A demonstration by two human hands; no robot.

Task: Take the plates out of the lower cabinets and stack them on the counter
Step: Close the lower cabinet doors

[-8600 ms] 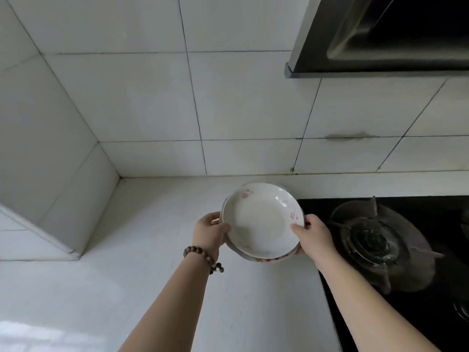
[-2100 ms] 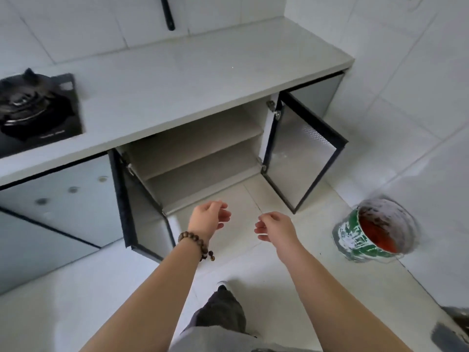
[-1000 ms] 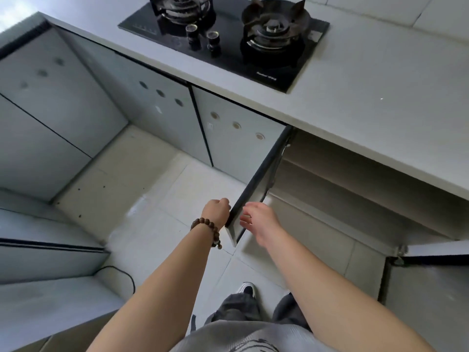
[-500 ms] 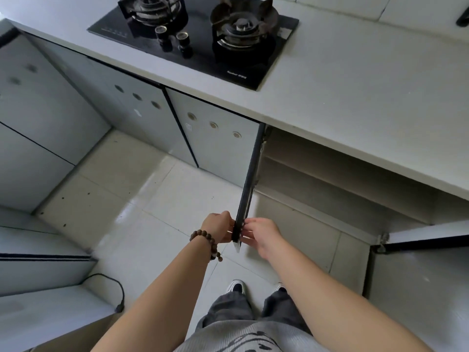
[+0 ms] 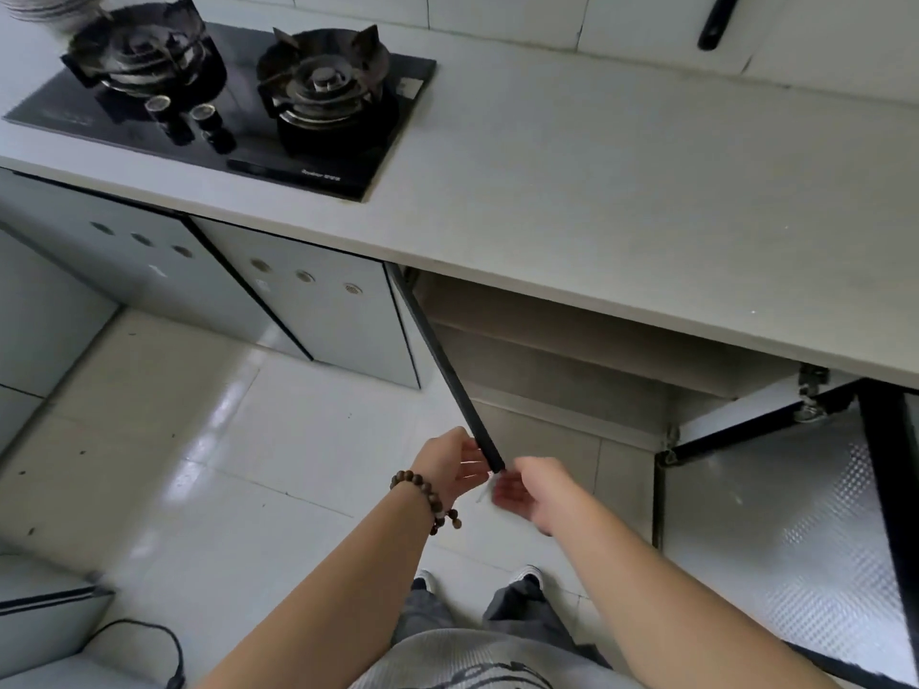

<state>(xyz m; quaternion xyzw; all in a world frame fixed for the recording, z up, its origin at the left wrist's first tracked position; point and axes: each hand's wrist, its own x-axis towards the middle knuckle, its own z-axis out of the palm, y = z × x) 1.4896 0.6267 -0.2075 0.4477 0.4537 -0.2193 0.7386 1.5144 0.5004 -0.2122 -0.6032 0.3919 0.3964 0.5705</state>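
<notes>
Seeing the plates (image 5: 47, 7) only as a blurred, cut-off stack at the upper left corner of the frame, apparently sitting on the bench (image 5: 597, 191) beyond the stove (image 5: 224, 97). Judging them glazed ceramic: stiff, slick, weighty as a stack and chipping easily, so asking for a hold at opposite rims, thumbs on top and fingers underneath. Passing rightward over two closed doors (image 5: 318, 310) beneath the stove. Resting the left hand (image 5: 450, 464) at centre frame against the left face of the open cabinet door (image 5: 447, 375), near its lower corner, fingers relaxed and gripping nothing. Hanging the right hand (image 5: 527, 489) just right of that corner, blurred, fingers loosely curled, holding nothing. Finding no plate on the parts of the cabinet shelves (image 5: 572, 360) in view. Probably checking this cabinet or handling its door. Ending at lower right with a second door (image 5: 795, 514) standing wide open.
</notes>
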